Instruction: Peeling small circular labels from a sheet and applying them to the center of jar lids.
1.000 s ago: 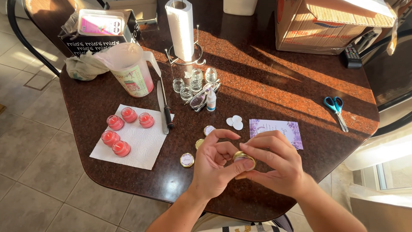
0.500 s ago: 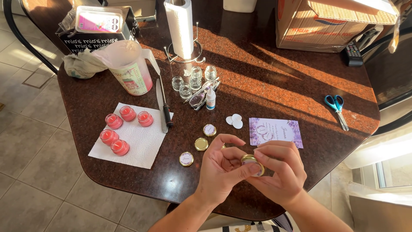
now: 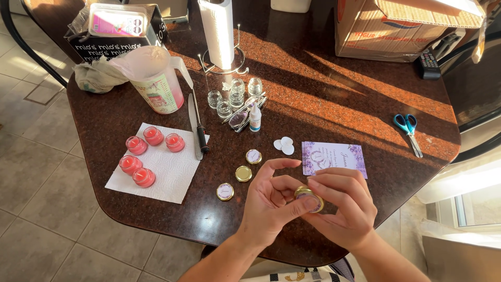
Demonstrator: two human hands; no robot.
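Note:
Both hands meet over the near edge of a dark stone table (image 3: 334, 89). My left hand (image 3: 269, 206) and my right hand (image 3: 342, 206) together pinch a small round gold lid (image 3: 309, 198), with a pale sticker showing under the right fingers. Three more gold lids lie just left of the hands: one (image 3: 225, 191) with a sticker, one (image 3: 243, 173) plain, one (image 3: 253, 156) with a sticker. A purple sticker sheet (image 3: 334, 158) lies beyond the right hand, with white round stickers (image 3: 284, 145) beside it.
Several small jars of pink wax (image 3: 136, 162) sit on a paper towel (image 3: 167, 172) at left. A knife (image 3: 194, 130), a pitcher (image 3: 156, 83), empty glass jars (image 3: 232, 96), a dropper bottle (image 3: 254, 119), a paper towel roll (image 3: 218, 31), blue scissors (image 3: 408, 130), a cardboard box (image 3: 402, 26) and a remote (image 3: 429, 62) stand further back.
Both hands have drifted slightly right and toward me with the gold lid. My left fingers have shifted on it and the index finger now lifts off.

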